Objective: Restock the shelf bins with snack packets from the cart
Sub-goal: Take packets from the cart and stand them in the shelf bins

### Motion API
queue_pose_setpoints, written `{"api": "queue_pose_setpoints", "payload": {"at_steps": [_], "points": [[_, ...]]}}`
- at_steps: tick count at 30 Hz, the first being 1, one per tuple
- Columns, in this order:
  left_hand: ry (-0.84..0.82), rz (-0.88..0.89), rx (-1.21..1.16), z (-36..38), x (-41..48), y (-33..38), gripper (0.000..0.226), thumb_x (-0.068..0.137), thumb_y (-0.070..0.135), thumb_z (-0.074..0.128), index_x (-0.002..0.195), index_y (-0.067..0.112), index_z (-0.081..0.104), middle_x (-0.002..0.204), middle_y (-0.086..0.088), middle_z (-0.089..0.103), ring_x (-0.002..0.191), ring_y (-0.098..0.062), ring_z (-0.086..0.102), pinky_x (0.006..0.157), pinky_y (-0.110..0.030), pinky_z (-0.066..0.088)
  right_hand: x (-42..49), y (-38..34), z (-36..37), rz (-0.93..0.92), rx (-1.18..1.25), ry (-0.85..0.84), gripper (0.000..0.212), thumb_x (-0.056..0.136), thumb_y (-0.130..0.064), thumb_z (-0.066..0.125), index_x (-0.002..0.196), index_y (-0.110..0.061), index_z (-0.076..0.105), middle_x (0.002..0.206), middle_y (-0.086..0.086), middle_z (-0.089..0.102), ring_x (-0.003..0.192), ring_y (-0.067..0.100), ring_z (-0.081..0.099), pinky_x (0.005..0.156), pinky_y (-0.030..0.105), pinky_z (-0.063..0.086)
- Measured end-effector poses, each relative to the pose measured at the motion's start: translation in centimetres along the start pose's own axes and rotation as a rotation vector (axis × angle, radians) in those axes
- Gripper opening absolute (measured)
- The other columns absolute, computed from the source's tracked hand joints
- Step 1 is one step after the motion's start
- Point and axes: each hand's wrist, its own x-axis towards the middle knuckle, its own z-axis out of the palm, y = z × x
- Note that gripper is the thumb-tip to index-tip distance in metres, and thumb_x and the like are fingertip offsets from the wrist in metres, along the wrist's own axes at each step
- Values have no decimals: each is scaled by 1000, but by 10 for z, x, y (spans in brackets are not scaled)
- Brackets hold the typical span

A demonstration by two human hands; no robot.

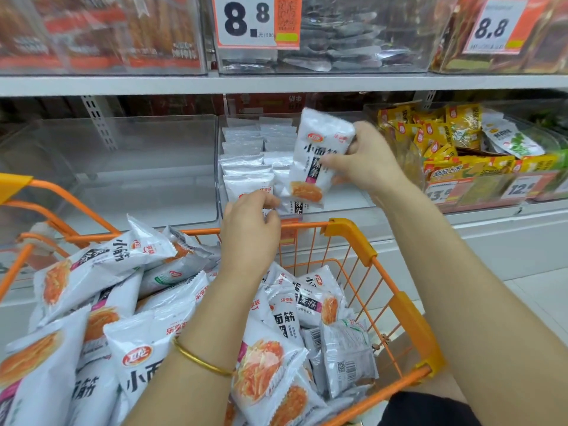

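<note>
We read "8.8" on the orange-bordered white price card (249, 21) and its right-hand twin (493, 26) — "小面筋" on the white plastic snack packet (316, 155).

This is a shop, in a snack aisle: a grey metal shelf (276, 83) carries a row of clear bins (129, 142) heaped with loose packets (246, 167), white in one bin and yellow packets (430, 130) in the next. Orange-edged price tags (249, 20) reading 8.8 hang on the upper bins, and lower tags (519, 187) front the bins below. An orange wire cart (350, 235) stands before the shelf, piled with the same white packets.
</note>
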Motion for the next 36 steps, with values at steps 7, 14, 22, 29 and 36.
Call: {"api": "queue_pose_setpoints", "payload": {"at_steps": [7, 14, 22, 29, 36], "points": [[-9, -31, 20, 2, 2, -2, 26, 87, 6, 49, 101, 22, 63, 99, 12, 54, 110, -21, 51, 93, -44, 46, 4, 36, 39, 84, -306, -176, 36, 80, -8, 72, 110, -2, 53, 102, 14, 60, 73, 19, 61, 39, 10, 43], [-9, -28, 41, 2, 1, -1, 27, 87, 5, 49, 102, 21, 64, 98, 13, 53, 111, -21, 51, 94, -44, 45, 2, 31, 42, 102, -451, -208, 41, 79, -12, 75, 108, -5, 47, 97, 6, 57, 69, 10, 56, 41, 9, 44], [-7, -37, 23, 1, 1, 1, 25, 87, 5, 49, 102, 21, 63, 99, 9, 57, 111, -20, 51, 94, -44, 45, -50, 1, 8, -115, -543, -221, 14, 81, -12, 69, 90, -13, 58, 78, 0, 60, 65, 12, 55, 67, 31, 52], [2, -33, 15, 1, 0, 2, 26, 88, 4, 48, 102, 18, 64, 105, 2, 62, 111, -20, 51, 93, -43, 46, -81, 51, 48, 34, -954, -886, 44, 85, -31, 67, 119, -5, 55, 112, 10, 62, 99, 27, 58, 76, 33, 46], [8, -32, -1, 1, 1, 2, 26, 87, 3, 47, 100, 18, 64, 105, 3, 63, 110, -20, 52, 93, -42, 46, -81, 59, 49, -4, -865, -896, 24, 83, -30, 69, 81, -15, 50, 73, -3, 50, 78, 20, 50, 56, 26, 37]]}}
